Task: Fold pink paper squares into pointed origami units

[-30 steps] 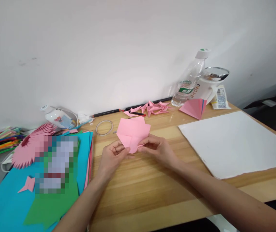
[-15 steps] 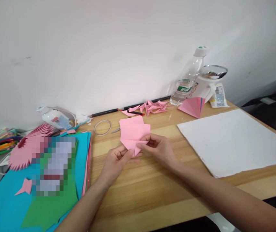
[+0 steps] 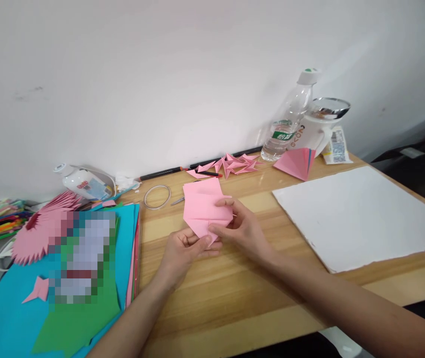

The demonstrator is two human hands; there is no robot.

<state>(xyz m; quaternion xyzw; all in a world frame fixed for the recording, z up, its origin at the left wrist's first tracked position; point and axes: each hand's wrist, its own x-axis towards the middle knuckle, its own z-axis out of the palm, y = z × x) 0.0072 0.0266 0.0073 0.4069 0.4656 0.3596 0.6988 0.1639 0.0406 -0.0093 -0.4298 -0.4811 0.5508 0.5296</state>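
Both hands hold a folded piece of pink paper (image 3: 205, 215), its lower corners turned in toward a point at the bottom. My left hand (image 3: 186, 251) pinches the pointed lower end between thumb and fingers. On the paper's right side, my right hand (image 3: 242, 226) grips it with the thumb on the front fold and a finger near the upper right. Behind it lies another flat sheet of pink paper (image 3: 202, 186), partly covered. Small scissors (image 3: 177, 201) stick out beside that sheet, mostly hidden.
Several folded pink pieces (image 3: 236, 165) and black pens (image 3: 162, 173) lie along the wall. A water bottle (image 3: 289, 119) and a white mug (image 3: 311, 130) stand at the back right, behind a white board (image 3: 365, 219). Left are a tape roll (image 3: 157, 197) and blue paper (image 3: 7, 313).
The small flap at the paper's lower part has been folded flat, and the lower end now looks like one smooth point. My right fingers have shifted up over the paper's right side.
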